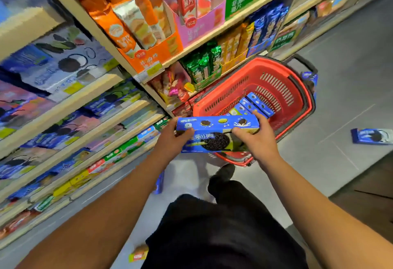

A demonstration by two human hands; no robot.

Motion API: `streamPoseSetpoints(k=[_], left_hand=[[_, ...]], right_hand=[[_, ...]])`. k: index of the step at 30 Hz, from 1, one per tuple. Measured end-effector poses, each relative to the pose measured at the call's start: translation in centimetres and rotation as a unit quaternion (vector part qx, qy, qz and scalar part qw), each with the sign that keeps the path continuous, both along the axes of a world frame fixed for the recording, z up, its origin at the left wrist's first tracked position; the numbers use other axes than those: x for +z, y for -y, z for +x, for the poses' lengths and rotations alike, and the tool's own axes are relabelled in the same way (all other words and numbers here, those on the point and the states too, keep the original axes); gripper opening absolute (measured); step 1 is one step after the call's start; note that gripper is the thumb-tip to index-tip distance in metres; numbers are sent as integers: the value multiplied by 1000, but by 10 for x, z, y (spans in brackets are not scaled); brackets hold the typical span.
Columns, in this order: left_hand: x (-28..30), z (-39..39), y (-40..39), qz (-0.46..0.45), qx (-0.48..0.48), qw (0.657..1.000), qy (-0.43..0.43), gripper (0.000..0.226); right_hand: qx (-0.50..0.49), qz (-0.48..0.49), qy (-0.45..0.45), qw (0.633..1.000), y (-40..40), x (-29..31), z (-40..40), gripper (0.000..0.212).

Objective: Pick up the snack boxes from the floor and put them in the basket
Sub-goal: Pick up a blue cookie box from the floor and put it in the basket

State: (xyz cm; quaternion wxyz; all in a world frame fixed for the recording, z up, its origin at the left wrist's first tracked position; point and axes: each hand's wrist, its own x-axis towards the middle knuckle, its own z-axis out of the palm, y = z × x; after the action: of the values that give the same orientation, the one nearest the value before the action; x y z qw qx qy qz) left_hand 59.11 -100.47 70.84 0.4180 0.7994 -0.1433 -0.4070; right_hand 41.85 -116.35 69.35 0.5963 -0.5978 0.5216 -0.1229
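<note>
I hold a blue cookie box (214, 134) level in front of me, just above the near rim of the red basket (297, 90). My left hand (173, 139) grips its left end and my right hand (255, 139) grips its right end. Inside the basket lie blue boxes (253, 105) of the same kind. On the grey floor, one blue box (371, 136) lies at the far right, another blue box (159, 182) stands near my left forearm, and a small yellow pack (138, 255) lies by my leg.
Store shelves (89, 100) packed with snack boxes run along the left and top. The basket sits on the floor against the lowest shelf, its black handle (302, 61) at the far side. My dark trousers and shoe (223, 173) fill the lower middle. A blue box (310, 77) peeks out behind the basket.
</note>
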Motion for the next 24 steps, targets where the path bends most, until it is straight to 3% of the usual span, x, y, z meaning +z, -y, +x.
streamPoseSetpoints(k=[2,7,11,15,20,24], left_hand=[[-10,9,28,23,-19,999,-16,28],[-48,12,95,58,-122,991,-13,61],[-98,7,143,63,-186,980,-8,61],[-171,14,178,100,-242,965,-17,84],[-271,41,200,141,-264,954,-16,76],[-353,57,215,172,-240,955,20,88]], right_hand=[[-37,-19,-24,999,12,-3,-1,83],[-142,-7,-63,988,41,-30,-15,57],[-241,26,-86,966,46,-75,-24,51],[-311,51,-118,942,44,-142,-18,54],[-345,93,-123,926,44,-238,12,51],[-358,97,-113,922,46,-323,43,50]])
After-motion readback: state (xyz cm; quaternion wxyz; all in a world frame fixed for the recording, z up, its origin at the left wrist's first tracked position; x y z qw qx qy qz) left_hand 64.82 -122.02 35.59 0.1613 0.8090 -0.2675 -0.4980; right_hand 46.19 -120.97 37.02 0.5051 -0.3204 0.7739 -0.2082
